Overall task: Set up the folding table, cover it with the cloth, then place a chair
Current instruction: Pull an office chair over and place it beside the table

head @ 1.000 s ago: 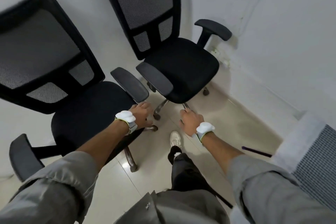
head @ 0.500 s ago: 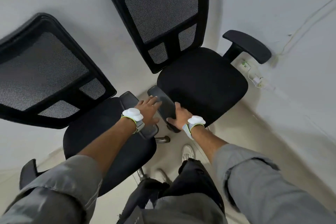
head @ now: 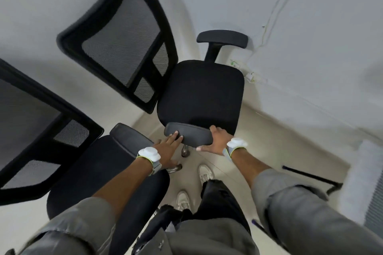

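**Head view: chair turned, armrest taken at both ends**

Compared with half a second before, the chair (head: 203, 93) had been swung round: its mesh back was now seen to the left of the seat, and its near armrest (head: 186, 134), which had pointed away at a slant, was laid crosswise in front of the person. The left hand (head: 165, 149), earlier held over the gap between the two chairs, was now rested on the left end of that armrest, its fingers (head: 174, 135) straight and close together. The right hand (head: 216, 144) had been shifted to the right end, where the armrest was gripped, with the fingers curled over the far edge and the thumb pressed underneath. The chair was stood in the corner, its far armrest (head: 222, 37) close to the wall (head: 310, 27).

A second chair (head: 99, 167) was placed just beside it on the left. Both were stood on a pale floor (head: 269, 141). A thin cable (head: 275, 6) was run down the white wall. At the right edge a white-edged grey cloth (head: 371, 192) was seen, blurred, with a black bar (head: 308, 175) beside it.
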{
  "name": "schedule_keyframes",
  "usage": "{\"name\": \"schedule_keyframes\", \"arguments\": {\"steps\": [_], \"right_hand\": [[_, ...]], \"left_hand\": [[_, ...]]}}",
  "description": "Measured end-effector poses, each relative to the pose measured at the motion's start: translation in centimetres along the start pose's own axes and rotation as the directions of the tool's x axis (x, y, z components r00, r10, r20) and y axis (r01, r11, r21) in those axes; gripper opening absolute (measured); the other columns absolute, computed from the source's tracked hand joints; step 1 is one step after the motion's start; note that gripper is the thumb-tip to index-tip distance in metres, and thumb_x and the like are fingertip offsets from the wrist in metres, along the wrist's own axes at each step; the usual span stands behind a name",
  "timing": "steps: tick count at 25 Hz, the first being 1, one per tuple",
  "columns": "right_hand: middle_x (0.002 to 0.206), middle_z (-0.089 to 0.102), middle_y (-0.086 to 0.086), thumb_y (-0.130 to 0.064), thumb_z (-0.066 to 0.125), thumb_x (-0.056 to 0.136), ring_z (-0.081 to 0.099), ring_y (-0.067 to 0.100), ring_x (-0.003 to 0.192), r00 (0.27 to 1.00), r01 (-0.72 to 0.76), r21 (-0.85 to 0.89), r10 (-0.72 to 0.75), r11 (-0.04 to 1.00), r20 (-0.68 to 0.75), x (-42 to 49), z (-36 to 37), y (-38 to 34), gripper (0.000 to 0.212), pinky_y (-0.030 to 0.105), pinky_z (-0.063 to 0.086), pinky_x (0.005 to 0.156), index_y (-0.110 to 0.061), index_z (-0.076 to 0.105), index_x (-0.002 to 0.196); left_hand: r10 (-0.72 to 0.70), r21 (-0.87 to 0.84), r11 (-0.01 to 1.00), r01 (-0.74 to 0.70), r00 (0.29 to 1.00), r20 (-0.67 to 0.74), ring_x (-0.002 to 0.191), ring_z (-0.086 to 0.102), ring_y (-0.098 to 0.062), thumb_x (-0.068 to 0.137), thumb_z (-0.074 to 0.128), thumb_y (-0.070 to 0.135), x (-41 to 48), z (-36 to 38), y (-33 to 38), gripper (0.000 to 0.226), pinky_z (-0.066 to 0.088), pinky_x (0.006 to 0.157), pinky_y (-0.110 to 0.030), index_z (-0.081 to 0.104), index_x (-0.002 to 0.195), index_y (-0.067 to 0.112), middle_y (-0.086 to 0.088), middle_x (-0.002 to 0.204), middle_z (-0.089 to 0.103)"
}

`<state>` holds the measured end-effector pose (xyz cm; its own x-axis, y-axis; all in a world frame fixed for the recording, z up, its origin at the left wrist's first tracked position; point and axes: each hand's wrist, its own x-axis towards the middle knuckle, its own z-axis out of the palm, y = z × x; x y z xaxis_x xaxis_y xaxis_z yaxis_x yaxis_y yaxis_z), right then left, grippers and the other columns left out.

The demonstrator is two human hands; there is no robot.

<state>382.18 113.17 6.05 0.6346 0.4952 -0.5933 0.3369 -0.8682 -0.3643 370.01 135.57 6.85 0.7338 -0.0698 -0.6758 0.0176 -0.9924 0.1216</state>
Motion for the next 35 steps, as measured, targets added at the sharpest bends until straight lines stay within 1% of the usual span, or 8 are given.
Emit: {"name": "schedule_keyframes", "arguments": {"steps": [5, 8, 10, 16, 20, 23, 27, 35], "right_hand": [[0.131, 0.054, 0.007, -0.084, 0.066, 0.063, 0.056, 0.029, 0.114, 0.995, -0.090, 0.002, 0.089, 0.996, 0.051, -6.2, 4.1, 0.6, 0.104, 0.042, 0.052, 0.090, -0.016, 0.038, 0.137], [0.129, 0.055, 0.007, -0.086, 0.064, 0.061, 0.057, 0.029, 0.114, 0.992, -0.122, 0.035, 0.120, 0.992, 0.043, -10.4, 7.8, -0.3, 0.105, 0.043, 0.052, 0.090, -0.017, 0.038, 0.136], [0.130, 0.054, 0.007, -0.085, 0.064, 0.062, 0.057, 0.030, 0.115, 0.987, -0.157, 0.072, 0.153, 0.985, 0.054, -12.8, 9.8, -0.8, 0.106, 0.043, 0.052, 0.091, -0.016, 0.037, 0.137], [0.129, 0.054, 0.008, -0.078, 0.068, 0.067, 0.057, 0.031, 0.113, 0.971, -0.230, 0.153, 0.217, 0.961, 0.095, -18.9, 14.7, -2.0, 0.098, 0.041, 0.052, 0.091, -0.016, 0.037, 0.136], [0.126, 0.055, 0.004, -0.075, 0.074, 0.062, 0.060, 0.029, 0.110, 0.960, -0.278, 0.189, 0.264, 0.942, 0.097, -21.7, 17.1, -2.5, 0.097, 0.039, 0.053, 0.086, -0.019, 0.038, 0.132], [0.130, 0.053, 0.005, -0.073, 0.078, 0.059, 0.060, 0.029, 0.112, 0.954, -0.297, 0.174, 0.285, 0.939, 0.090, -24.6, 19.5, -1.8, 0.102, 0.042, 0.053, 0.090, -0.020, 0.036, 0.134], [0.120, 0.054, 0.004, -0.069, 0.079, 0.057, 0.061, 0.029, 0.106, 0.937, -0.348, 0.127, 0.348, 0.929, 0.020, -27.7, 20.2, -0.7, 0.090, 0.042, 0.053, 0.089, -0.024, 0.041, 0.126], [0.136, 0.049, 0.007, -0.057, 0.080, 0.065, 0.054, 0.033, 0.121, 0.882, -0.470, 0.052, 0.472, 0.881, -0.015, -31.8, 19.5, 3.3, 0.103, 0.042, 0.050, 0.097, -0.029, 0.027, 0.150]], "left_hand": [[0.148, 0.111, 0.983, -0.149, 0.989, 0.019, 0.154, 0.005, -0.027, 0.091, 0.054, 0.051, -3.0, 4.1, 2.4, 0.093, 0.013, 0.122, -0.046, -0.002, 0.159, 0.022, -0.010, 0.166, -0.008], [0.222, 0.206, 0.953, -0.223, 0.975, 0.030, 0.154, -0.001, -0.027, 0.090, 0.055, 0.050, -6.8, 7.5, 2.4, 0.098, 0.004, 0.122, -0.055, -0.009, 0.158, 0.021, -0.012, 0.165, -0.016], [0.266, 0.226, 0.937, -0.266, 0.964, 0.033, 0.154, -0.006, -0.026, 0.092, 0.053, 0.049, -8.9, 9.1, 2.7, 0.097, 0.000, 0.122, -0.053, -0.012, 0.158, 0.020, -0.013, 0.164, -0.020], [0.363, 0.222, 0.906, -0.360, 0.931, 0.031, 0.153, -0.012, -0.025, 0.093, 0.055, 0.043, -13.2, 12.7, 3.7, 0.098, 0.008, 0.125, -0.040, -0.016, 0.157, 0.019, -0.010, 0.162, -0.026], [0.397, 0.223, 0.894, -0.388, 0.918, 0.003, 0.153, -0.015, -0.024, 0.090, 0.056, 0.043, -13.9, 15.0, 3.7, 0.102, 0.010, 0.124, -0.038, -0.018, 0.156, 0.022, -0.008, 0.161, -0.029], [0.439, 0.221, 0.876, -0.430, 0.898, 0.005, 0.152, -0.016, -0.025, 0.089, 0.055, 0.043, -14.5, 17.8, 5.2, 0.102, 0.011, 0.124, -0.039, -0.021, 0.154, 0.023, -0.006, 0.160, -0.031], [0.465, 0.235, 0.863, -0.447, 0.885, -0.024, 0.151, -0.019, -0.025, 0.090, 0.056, 0.048, -15.1, 19.1, 8.3, 0.104, 0.015, 0.124, -0.042, -0.021, 0.155, 0.021, -0.007, 0.160, -0.031], [0.583, 0.251, 0.770, -0.586, 0.807, 0.097, 0.153, -0.013, -0.024, 0.090, 0.060, 0.039, -14.5, 18.0, 13.7, 0.104, 0.017, 0.122, -0.040, -0.016, 0.156, 0.015, -0.008, 0.162, -0.026]]}}
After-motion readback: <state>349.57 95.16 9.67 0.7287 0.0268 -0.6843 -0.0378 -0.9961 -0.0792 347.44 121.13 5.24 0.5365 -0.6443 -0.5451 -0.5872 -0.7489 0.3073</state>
